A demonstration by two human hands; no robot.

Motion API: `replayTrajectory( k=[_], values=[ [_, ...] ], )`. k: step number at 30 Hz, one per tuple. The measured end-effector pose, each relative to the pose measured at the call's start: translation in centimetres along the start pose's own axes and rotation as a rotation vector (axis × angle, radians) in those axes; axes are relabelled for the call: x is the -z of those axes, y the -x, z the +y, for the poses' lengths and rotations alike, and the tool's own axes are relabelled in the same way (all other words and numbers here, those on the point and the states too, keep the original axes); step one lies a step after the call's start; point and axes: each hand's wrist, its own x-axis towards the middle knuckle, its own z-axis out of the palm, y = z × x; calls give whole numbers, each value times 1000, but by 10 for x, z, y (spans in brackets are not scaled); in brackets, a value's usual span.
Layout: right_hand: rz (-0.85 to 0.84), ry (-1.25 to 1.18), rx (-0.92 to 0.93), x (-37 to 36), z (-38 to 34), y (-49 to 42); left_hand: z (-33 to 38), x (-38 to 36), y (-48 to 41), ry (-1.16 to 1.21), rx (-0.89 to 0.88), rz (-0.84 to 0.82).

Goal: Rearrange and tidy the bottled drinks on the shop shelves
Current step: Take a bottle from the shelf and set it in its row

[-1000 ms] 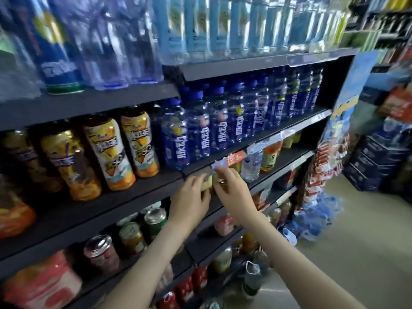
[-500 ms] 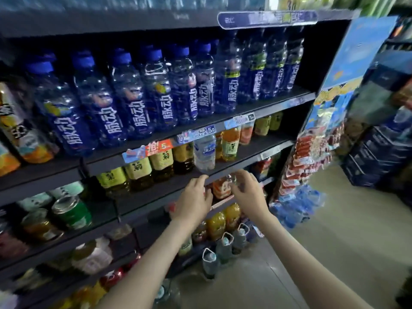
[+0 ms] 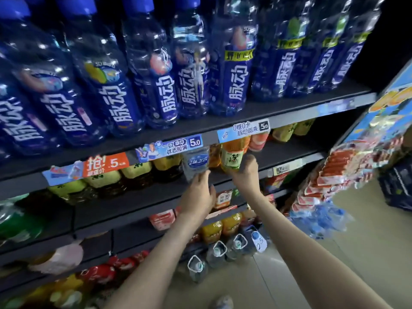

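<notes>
A: The left hand (image 3: 199,192) reaches up to a clear water bottle (image 3: 195,162); the fingertips touch its lower part, but whether they close around it I cannot tell. The right hand (image 3: 246,175) is wrapped around the base of an amber tea bottle (image 3: 233,156) just to the right.

B: Where do those two stand?

A: On the second dark shelf (image 3: 138,201), side by side at its front edge, under the price strips. The water bottle is soft, ribbed plastic with a round blue label; the tea bottle is smooth, with a pale green label.

B: Anything nearer?

A: On the floor (image 3: 334,253), four large clear jugs (image 3: 217,253) with loop handles stand in a row below the arms.

B: And along the same shelf?

A: To the left, four squat yellow-labelled bottles (image 3: 136,172) of dark drink; to the right, a pink-labelled bottle (image 3: 258,141).

B: Higher up?

A: On the shelf above, a row of tall, glossy blue bottles (image 3: 236,70) with white lettering, at least nine in front. Three printed paper tags (image 3: 169,148) hang on that shelf's edge, one orange among them.
</notes>
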Motion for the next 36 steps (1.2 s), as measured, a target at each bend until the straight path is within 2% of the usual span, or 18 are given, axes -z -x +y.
replayTrajectory(
  k=[2, 5, 10, 14, 21, 26, 30, 33, 36],
  values=[
    [38, -44, 11, -22, 19, -36, -1, -6, -8, -4, 43, 11],
    [86, -140, -11, -30, -3, -40, -6, -18, -13, 7, 79, 76],
    [153, -142, 121, -42, 15, -53, -13, -51, -17, 21, 25, 215],
    [101, -200, 175, -20, 31, -31, -10, -75, -6, 83, 19, 259],
    [-135, -204, 172, 68, 42, 33, 60, -71, 23, 307, 14, 29],
    [-277, -125, 241, 129, 35, 56, 112, -56, 54, 386, 90, -1],
    [-392, -60, 226, 159, 40, 61, 137, -49, 77, 479, 137, -34],
    [-408, -33, 218, 166, 46, 66, 144, -49, 88, 523, 165, -83],
    [-342, -94, 167, 160, 50, 67, 144, -48, 84, 525, 170, -100]
  ],
)
